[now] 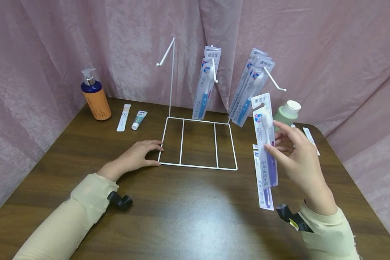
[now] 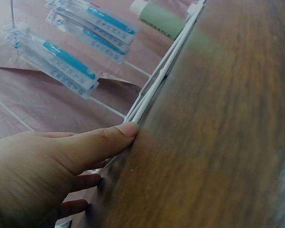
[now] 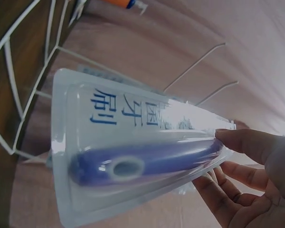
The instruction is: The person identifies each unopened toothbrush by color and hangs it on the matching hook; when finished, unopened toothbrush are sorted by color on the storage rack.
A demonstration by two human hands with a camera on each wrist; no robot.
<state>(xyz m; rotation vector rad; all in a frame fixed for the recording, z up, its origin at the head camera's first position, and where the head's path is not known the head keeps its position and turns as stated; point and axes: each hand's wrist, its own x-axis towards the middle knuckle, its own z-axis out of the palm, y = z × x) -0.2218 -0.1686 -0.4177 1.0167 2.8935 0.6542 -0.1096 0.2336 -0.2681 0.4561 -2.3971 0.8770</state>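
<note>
With my left hand [image 1: 134,157] resting flat against the wire rack [image 1: 198,142], my right hand [image 1: 299,159] pinches a packaged purple toothbrush [image 1: 265,141], which next needs its hole lined up with a hook [image 1: 274,80].

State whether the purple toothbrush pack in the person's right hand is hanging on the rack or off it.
Off it. The right hand pinches the purple toothbrush pack upright in the air, below the rack's right hook.

An orange pump bottle [image 1: 95,96] stands at the back left of the wooden table [image 1: 188,209], with a flat sachet [image 1: 124,117] and small toothpaste tube [image 1: 139,120] just beside. A green bottle [image 1: 287,112] stands right, before a pink curtain [image 1: 328,43].
</note>
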